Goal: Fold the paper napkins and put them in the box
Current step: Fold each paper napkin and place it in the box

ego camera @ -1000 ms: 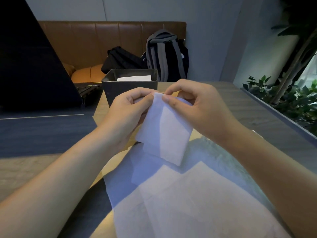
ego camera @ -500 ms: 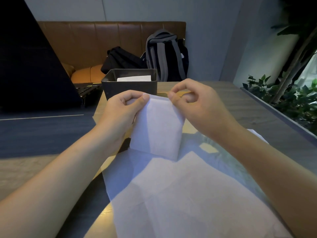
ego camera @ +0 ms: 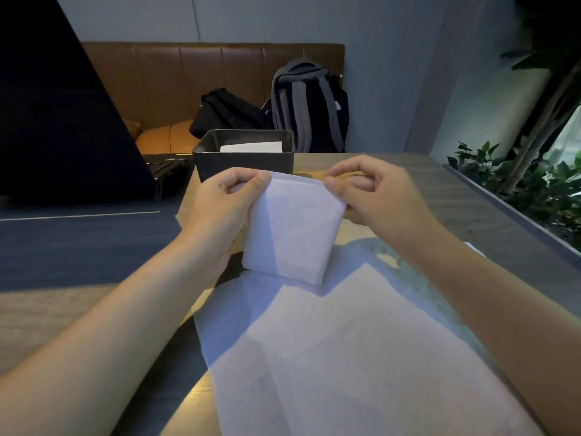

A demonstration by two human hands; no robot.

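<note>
Napkins (ego camera: 361, 357) cover wooden table (ego camera: 408, 171) before sofa (ego camera: 188, 80).

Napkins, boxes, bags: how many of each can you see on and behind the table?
Napkins: 3, a folded napkin pinched at its top corners by the left hand and right hand, an unfolded napkin flat on the table, and a white one in the box
Boxes: 1, dark box
Bags: 2, black bag, grey-striped backpack
Total: 6
</note>
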